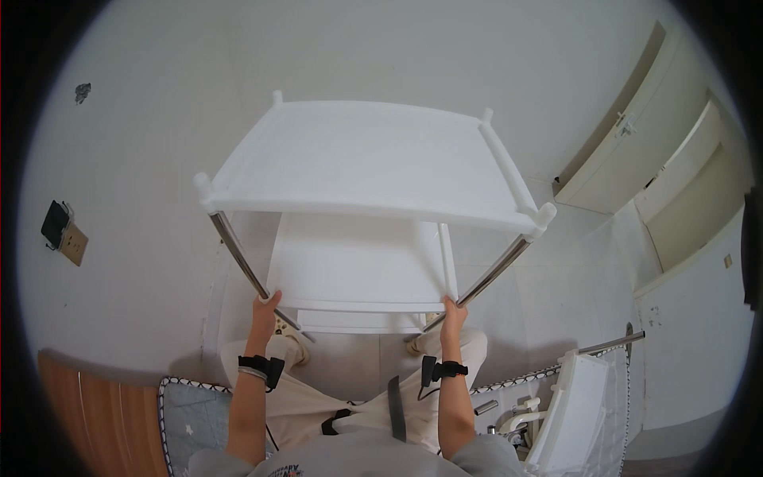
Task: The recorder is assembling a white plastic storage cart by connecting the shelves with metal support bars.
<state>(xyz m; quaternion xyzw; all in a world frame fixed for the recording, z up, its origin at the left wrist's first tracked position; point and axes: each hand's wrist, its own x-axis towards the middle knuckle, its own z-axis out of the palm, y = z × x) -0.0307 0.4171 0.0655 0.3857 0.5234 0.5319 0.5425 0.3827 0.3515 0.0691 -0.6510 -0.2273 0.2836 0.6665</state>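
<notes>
Nearest, on the person's side of the rack [362, 200], a grey quilted mat [195, 417] lay behind the lap. To the rack's near right, a loose white panel [576, 401] rested on the mat, with a metal tube [612, 343] just beyond it. Both hands were closed on the rack at middle-tier height: left hand [265, 314] at its near left corner, right hand [453, 313] at its near right corner, each beside a metal post. The rack was upright, directly before the person; whether its feet bore on the floor could not be made out. Its middle tier [354, 258] showed beneath the broad upper tier [362, 155]. Left of the rack, a wall socket [74, 243]; far right of it, an open door [624, 147].
</notes>
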